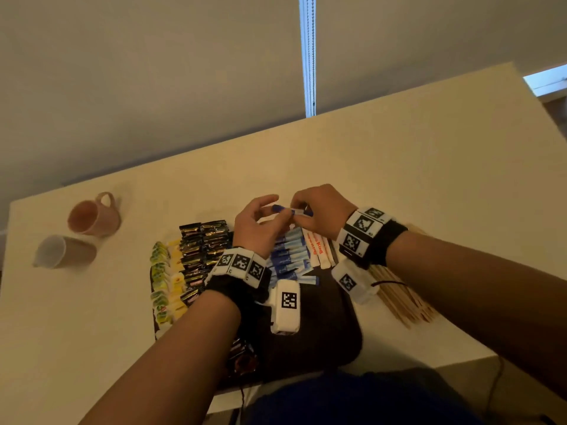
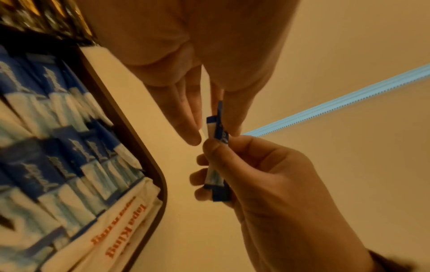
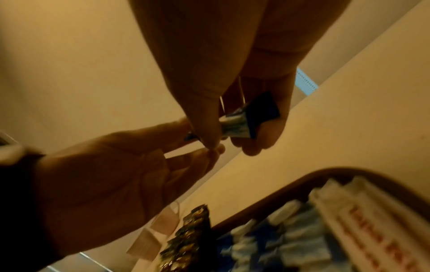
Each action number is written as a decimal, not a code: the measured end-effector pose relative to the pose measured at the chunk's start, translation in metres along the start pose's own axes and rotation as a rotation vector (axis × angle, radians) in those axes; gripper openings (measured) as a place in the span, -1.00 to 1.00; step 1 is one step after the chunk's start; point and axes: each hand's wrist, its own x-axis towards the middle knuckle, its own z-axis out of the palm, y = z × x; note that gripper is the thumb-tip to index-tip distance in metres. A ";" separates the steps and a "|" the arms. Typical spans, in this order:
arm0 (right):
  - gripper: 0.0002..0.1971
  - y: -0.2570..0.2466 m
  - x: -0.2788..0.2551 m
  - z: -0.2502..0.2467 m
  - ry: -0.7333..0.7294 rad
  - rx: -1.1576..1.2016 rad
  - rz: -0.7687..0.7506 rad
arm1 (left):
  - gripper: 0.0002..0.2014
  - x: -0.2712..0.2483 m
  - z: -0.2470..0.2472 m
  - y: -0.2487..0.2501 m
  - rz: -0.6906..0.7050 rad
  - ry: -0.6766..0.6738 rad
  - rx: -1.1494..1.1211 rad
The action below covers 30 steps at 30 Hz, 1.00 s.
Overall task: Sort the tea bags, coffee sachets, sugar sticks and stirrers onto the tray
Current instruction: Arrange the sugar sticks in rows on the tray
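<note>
Orange "King" lettering on white sachets (image 1: pixel 319 250)

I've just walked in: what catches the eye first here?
Both hands, the left hand and the right hand, pinch blue sugar sticks above the far edge of a dark tray filled with neat rows of sachets. Two mugs lie on their sides at the table's left.

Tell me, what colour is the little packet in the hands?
Blue and white sugar stick, clearest in the left wrist view.
</note>
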 end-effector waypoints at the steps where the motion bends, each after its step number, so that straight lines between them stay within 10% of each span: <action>1: -0.83 -0.009 -0.005 0.009 -0.004 0.025 -0.001 | -0.77 -0.005 -0.009 -0.002 0.024 0.015 0.001; 14: -0.50 -0.079 -0.032 0.065 -0.089 0.281 0.279 | -0.88 -0.049 -0.099 -0.037 0.003 0.088 -0.226; 30: -0.81 -0.066 -0.040 0.067 0.101 0.590 0.467 | -0.88 -0.055 -0.123 -0.053 -0.023 0.012 -0.252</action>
